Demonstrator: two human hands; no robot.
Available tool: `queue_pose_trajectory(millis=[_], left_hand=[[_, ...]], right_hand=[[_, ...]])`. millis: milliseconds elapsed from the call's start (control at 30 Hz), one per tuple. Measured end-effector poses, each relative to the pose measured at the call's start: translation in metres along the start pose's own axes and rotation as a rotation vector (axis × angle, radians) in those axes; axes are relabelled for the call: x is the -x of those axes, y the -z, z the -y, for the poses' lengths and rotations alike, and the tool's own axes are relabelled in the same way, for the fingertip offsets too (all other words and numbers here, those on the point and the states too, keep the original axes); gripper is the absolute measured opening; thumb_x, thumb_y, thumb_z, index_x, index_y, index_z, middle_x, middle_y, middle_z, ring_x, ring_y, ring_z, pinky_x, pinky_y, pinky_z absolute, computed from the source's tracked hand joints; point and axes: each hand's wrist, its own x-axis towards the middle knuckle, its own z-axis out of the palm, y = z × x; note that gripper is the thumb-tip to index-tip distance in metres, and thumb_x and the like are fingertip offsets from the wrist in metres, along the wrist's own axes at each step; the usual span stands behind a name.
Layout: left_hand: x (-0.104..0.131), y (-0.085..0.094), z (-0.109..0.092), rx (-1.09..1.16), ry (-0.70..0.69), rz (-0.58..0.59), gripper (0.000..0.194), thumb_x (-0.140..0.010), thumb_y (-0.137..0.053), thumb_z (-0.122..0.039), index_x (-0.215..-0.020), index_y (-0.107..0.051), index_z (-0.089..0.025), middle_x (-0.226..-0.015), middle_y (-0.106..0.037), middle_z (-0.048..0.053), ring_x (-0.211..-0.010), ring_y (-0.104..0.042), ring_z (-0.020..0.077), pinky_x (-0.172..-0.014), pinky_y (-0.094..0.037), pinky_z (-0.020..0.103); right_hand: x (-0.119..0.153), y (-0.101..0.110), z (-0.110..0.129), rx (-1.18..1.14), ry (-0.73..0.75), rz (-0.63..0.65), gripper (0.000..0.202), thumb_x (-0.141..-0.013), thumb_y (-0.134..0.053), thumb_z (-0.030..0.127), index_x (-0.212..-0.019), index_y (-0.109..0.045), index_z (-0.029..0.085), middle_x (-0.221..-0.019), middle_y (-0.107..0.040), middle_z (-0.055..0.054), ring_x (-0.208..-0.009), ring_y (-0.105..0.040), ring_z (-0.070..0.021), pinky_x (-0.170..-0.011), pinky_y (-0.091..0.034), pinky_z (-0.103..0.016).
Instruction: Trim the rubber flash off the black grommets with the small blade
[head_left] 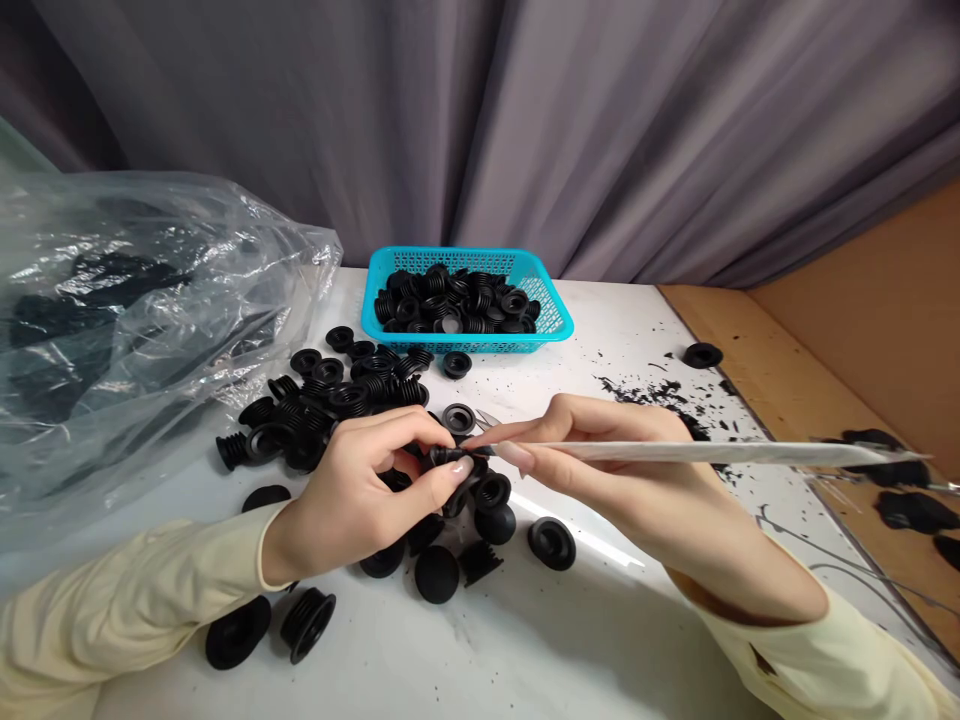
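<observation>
My left hand (pixel 375 480) pinches a small black ribbed rubber plug (pixel 448 456) between thumb and fingers. From the right, my right hand (pixel 622 460) grips a long, thin, whitish tool (pixel 697 453), its far end pointing right. The tool's dark front end meets the plug, though the fingers partly hide the contact. A pointed metal tip (pixel 487 418) shows just behind the fingertips; what it belongs to is hidden. Around and below my hands lie loose black plugs (pixel 551 542), some ribbed side up, some with round caps showing.
A blue perforated basket (pixel 469 341) full of black plugs stands at the back. A large clear plastic bag (pixel 247 230) with black contents lies at left. Black trimmings (pixel 660 395) are scattered at right, near a thin cable (pixel 847 570) and a brown board (pixel 720 330).
</observation>
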Motion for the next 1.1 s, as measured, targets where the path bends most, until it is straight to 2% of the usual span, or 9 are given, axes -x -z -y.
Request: queue_pose_trajectory(millis=[267, 367, 500, 667, 833, 1100], left_hand=[[-0.001, -0.001, 0.000, -0.008, 0.017, 0.004, 0.005, -0.079, -0.059, -0.011, -0.075, -0.061, -0.014, -0.069, -0.059, 0.000, -0.058, -0.055, 0.0084, -0.049, -0.047, 0.016], [-0.002, -0.001, -0.001, -0.008, 0.037, 0.000, 0.006, -0.079, -0.059, -0.013, -0.074, -0.062, -0.014, -0.069, -0.059, 0.001, -0.057, -0.056, 0.0094, -0.048, -0.047, 0.017], [-0.003, -0.002, 0.000, -0.002, 0.056, -0.017, 0.007, -0.078, -0.059, -0.013, -0.071, -0.061, -0.014, -0.067, -0.058, 0.001, -0.056, -0.056, 0.0095, -0.046, -0.047, 0.017], [-0.003, -0.001, 0.000, -0.005, 0.074, -0.017, 0.007, -0.079, -0.058, -0.015, -0.073, -0.061, -0.013, -0.068, -0.057, 0.001, -0.055, -0.054, 0.0088, -0.046, -0.047, 0.017], [-0.003, 0.000, -0.002, 0.018, 0.077, 0.001, 0.007, -0.080, -0.058, -0.014, -0.074, -0.060, -0.014, -0.070, -0.057, 0.001, -0.058, -0.054, 0.0091, -0.048, -0.047, 0.017], [-0.004, 0.001, -0.006, 0.093, 0.140, 0.010, 0.006, -0.079, -0.059, -0.014, -0.073, -0.058, -0.014, -0.069, -0.053, -0.001, -0.059, -0.053, 0.0088, -0.048, -0.045, 0.017]], right_hand=[[-0.001, -0.002, -0.003, 0.076, 0.093, -0.005, 0.031, -0.088, -0.062, 0.031, -0.061, -0.049, 0.021, -0.087, -0.074, -0.004, -0.080, -0.069, -0.0204, -0.059, -0.052, -0.025], [0.003, -0.006, -0.004, 0.148, 0.149, -0.041, 0.027, -0.089, -0.060, 0.025, -0.063, -0.051, 0.021, -0.090, -0.073, -0.003, -0.069, -0.067, -0.0166, -0.054, -0.049, -0.024], [0.006, -0.014, -0.008, 0.252, 0.148, -0.115, 0.021, -0.090, -0.057, 0.023, -0.070, -0.057, 0.020, -0.093, -0.073, -0.002, -0.054, -0.058, -0.0112, -0.047, -0.044, -0.023], [0.003, -0.018, -0.014, 0.245, 0.153, -0.128, 0.017, -0.091, -0.056, 0.023, -0.075, -0.058, 0.021, -0.093, -0.073, -0.003, -0.062, -0.062, -0.0136, -0.050, -0.044, -0.025], [-0.001, -0.011, -0.013, 0.068, 0.208, -0.158, 0.022, -0.088, -0.062, 0.025, -0.068, -0.056, 0.021, -0.094, -0.073, -0.004, -0.071, -0.067, -0.0174, -0.059, -0.050, -0.027], [0.002, -0.008, -0.003, 0.004, 0.139, -0.101, 0.024, -0.087, -0.065, 0.028, -0.066, -0.058, 0.021, -0.097, -0.073, -0.004, -0.088, -0.070, -0.0217, -0.067, -0.056, -0.027]])
